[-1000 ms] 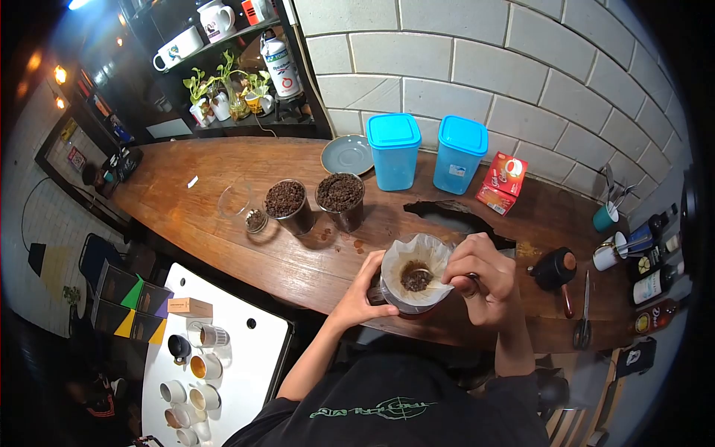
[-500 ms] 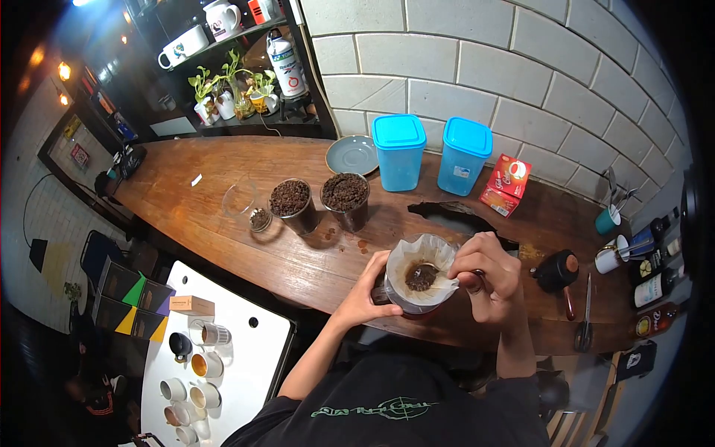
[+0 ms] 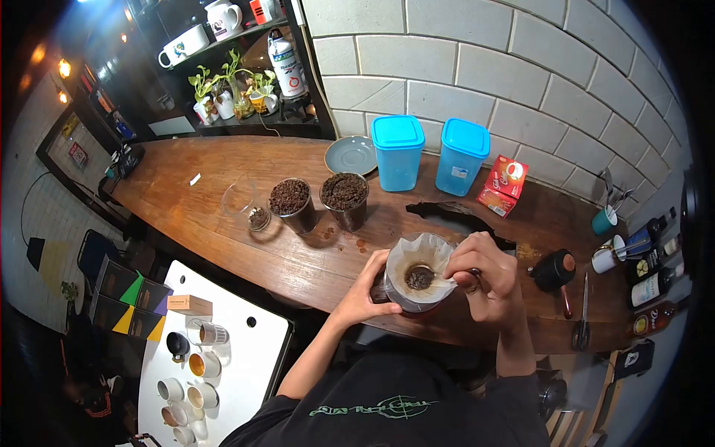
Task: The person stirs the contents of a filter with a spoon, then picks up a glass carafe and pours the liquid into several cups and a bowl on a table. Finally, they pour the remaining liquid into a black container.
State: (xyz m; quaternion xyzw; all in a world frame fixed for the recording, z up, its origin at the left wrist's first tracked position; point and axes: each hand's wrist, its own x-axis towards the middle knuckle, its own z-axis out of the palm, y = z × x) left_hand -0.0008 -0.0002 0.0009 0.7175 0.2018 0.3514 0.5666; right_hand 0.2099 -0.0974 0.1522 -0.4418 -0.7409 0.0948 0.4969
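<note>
A white paper filter (image 3: 406, 257), stained brown inside, lines a coffee dripper (image 3: 417, 305) at the counter's front edge. Dark wet coffee grounds (image 3: 419, 277) lie at its bottom. My left hand (image 3: 369, 294) is closed round the dripper's left side, by a brown handle. At the right rim, my right hand (image 3: 488, 279) is closed with the filter's edge pinched in its fingers. A small dark shape shows among those fingers, too small to name. Whatever stands below the dripper is mostly hidden.
Two cups of dark grounds (image 3: 289, 197) (image 3: 345, 192) stand behind left, near a small glass jar (image 3: 258, 218). Blue-lidded containers (image 3: 400, 164) (image 3: 463, 167), a red box (image 3: 503, 186) and a grey saucer (image 3: 351, 158) line the wall. Scissors (image 3: 582, 324) lie right. Several cups sit on a white table (image 3: 253, 357).
Both hands keep their hold on the dripper and filter. The right hand has shifted very slightly left, and the whole view has moved a little.
</note>
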